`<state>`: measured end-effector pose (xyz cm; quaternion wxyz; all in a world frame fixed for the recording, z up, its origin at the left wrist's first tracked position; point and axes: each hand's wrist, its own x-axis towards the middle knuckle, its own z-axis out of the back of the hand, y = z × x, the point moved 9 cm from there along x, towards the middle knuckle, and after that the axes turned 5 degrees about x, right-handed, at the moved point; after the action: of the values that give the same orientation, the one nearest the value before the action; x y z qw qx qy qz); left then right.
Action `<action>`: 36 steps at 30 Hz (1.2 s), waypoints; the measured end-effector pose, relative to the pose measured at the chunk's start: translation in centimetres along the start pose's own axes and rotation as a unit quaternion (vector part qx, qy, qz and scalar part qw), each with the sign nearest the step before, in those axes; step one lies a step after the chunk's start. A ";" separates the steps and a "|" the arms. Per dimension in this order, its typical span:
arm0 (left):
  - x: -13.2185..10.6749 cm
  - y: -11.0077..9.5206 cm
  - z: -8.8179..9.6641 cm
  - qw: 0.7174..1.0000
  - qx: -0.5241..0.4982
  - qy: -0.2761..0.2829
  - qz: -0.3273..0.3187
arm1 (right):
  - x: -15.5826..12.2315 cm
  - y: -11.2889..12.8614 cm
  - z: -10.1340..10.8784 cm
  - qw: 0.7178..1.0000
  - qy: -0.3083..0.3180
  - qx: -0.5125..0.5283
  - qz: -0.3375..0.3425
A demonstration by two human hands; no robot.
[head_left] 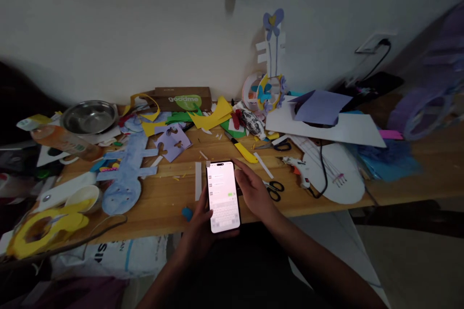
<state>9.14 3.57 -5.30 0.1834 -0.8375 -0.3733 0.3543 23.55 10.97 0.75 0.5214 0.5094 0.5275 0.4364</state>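
phone (224, 198), its screen lit with a keyboard, is held upright at the near edge of a wooden surface (165, 207), in front of the body; the left hand (197, 227) has its fingers wrapped around the phone's left side, thumb over the lower edge of the screen; the right hand (255, 193) is at the opposite side, fingers bent toward the upper corner, though whether they pinch the phone cannot be told; just beyond that hand lie black-handled scissors (270, 187), with a glue gun (299, 171) farther right; a yellow cutter (245, 150) lies beyond the phone; scraps of cut paper spread over the middle, among them a purple piece (174, 144); a blue paper figure (131, 164) lies to the left, near an orange bottle (67, 140) and a metal bowl (89, 128); a brown box (166, 99) marked goodme is at the back, near the pale wall (145, 24); on the right a purple sheet (322, 106) rests on a white board (358, 130); above, a socket (375, 42) holds a black plug; the room is dim; a white bag (112, 256) shows below the surface at left.
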 end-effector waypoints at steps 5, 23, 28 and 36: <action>-0.3 -0.5 -0.1 0.999 -0.045 -0.014 -0.024 | -3.1 -3.7 -1.5 0.974 0.049 0.140 -0.171; 2.8 -1.5 3.4 0.997 0.012 0.000 -0.073 | -1.9 -6.5 -3.8 0.965 0.140 0.199 -0.095; 7.7 -6.6 3.6 0.990 0.046 0.014 -0.136 | 3.8 -5.6 -5.3 0.957 0.186 0.220 -0.003; 14.4 -12.4 4.8 0.975 0.074 0.000 -0.209 | 11.8 -6.8 -7.2 0.924 0.179 0.335 0.036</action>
<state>6.22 22.81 -8.08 0.3144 -0.7253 -0.5129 0.3348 16.56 22.53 -6.74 0.2012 0.5861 0.7090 0.3366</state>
